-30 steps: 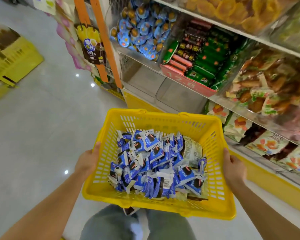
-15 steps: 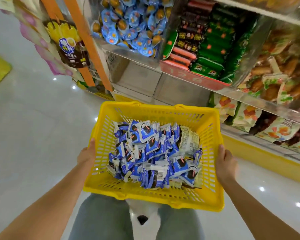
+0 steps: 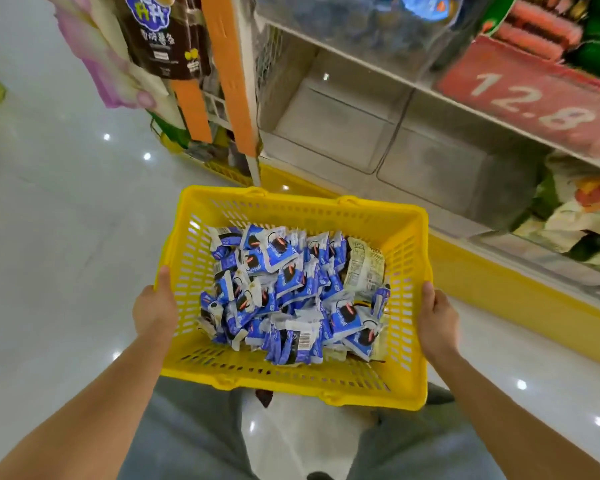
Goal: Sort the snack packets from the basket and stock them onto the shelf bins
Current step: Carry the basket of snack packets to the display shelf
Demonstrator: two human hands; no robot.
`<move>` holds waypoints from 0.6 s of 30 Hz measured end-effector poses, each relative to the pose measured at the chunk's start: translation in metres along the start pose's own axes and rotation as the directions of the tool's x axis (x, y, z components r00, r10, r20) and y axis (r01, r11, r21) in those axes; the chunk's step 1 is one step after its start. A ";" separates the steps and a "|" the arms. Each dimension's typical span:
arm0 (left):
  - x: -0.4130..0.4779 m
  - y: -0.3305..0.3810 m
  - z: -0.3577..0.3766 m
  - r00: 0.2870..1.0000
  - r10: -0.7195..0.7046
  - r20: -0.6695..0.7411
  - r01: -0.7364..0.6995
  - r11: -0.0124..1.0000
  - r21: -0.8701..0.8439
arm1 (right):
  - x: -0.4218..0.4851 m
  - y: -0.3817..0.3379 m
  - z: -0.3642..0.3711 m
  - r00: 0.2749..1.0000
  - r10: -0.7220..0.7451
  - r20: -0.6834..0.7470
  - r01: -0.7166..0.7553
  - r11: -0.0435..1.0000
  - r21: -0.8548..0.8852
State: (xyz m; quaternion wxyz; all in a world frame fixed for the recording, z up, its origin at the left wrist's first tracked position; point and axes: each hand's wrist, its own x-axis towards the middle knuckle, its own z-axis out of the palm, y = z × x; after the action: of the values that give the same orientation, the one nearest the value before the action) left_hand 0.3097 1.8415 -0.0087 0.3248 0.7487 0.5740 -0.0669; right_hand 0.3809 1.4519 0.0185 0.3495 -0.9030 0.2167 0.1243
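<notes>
A yellow plastic basket (image 3: 326,211) hangs in front of me above my legs. It is heaped with several blue-and-white snack packets (image 3: 284,289) and one pale packet (image 3: 364,268) with a printed label. My left hand (image 3: 155,308) grips the basket's left rim, thumb over the edge. My right hand (image 3: 437,320) grips the right rim the same way. Two clear shelf bins stand just beyond the basket: a left bin (image 3: 329,129) and a right bin (image 3: 454,171), both with nothing in them.
The shelf above holds blue, red and green snacks behind a red 12.8 price card (image 3: 534,102). Green-and-white packets (image 3: 582,216) fill the bin at right. An orange upright (image 3: 229,74) and hanging bags (image 3: 160,36) mark the shelf's left end. A yellow base (image 3: 499,292) runs along the floor.
I have come closer to the shelf and lower, so the two bare bins now lie right behind the basket. Both hands keep the same grip on the rims.
</notes>
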 end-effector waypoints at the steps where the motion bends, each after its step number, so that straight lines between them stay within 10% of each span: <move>1: 0.007 -0.006 0.006 1.000 -0.005 -0.015 0.004 1.000 -0.028 | 0.007 0.001 0.013 1.000 -0.014 0.007 0.014 1.000 -0.003; 18: 0.074 -0.069 0.041 0.965 -0.206 -0.159 0.167 0.959 -0.228 | 0.068 -0.052 0.102 0.963 -0.264 0.046 0.266 0.963 -0.033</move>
State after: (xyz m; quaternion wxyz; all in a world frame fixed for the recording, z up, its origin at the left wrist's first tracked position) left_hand 0.2829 1.8874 -0.1038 0.3417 0.6548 0.6734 0.0328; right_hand 0.4574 1.5357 -0.0513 0.3496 -0.9278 0.0843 0.0990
